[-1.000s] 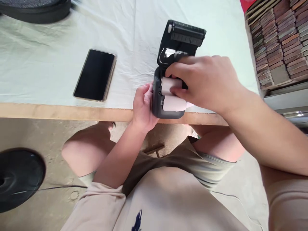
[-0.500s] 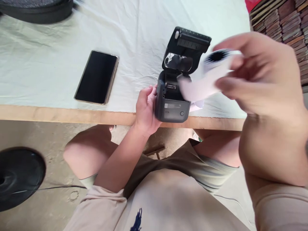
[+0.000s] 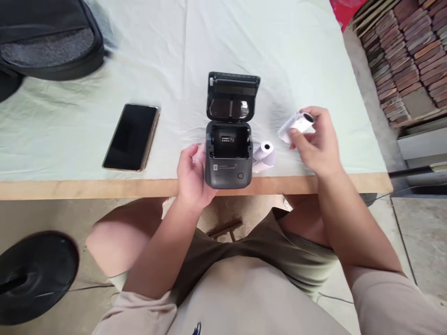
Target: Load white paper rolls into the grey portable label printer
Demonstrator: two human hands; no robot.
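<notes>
A wooden table point(image 3: 104, 188) is covered with a pale green cloth point(image 3: 167, 56). A small dark thermal printer point(image 3: 228, 149) stands on the cloth at the near edge, its lid open. Just right of the printer lies a white paper roll point(image 3: 264, 155). Left of the printer lies a black smartphone point(image 3: 131, 137), face up. Far left of it, at the back, rests a black bag point(image 3: 49, 42).

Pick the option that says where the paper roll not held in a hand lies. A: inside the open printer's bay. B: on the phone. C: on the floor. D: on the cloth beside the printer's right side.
D: the loose paper roll lies on the cloth beside the printer, whose open bay holds no roll; the right hand holds another roll.
</notes>
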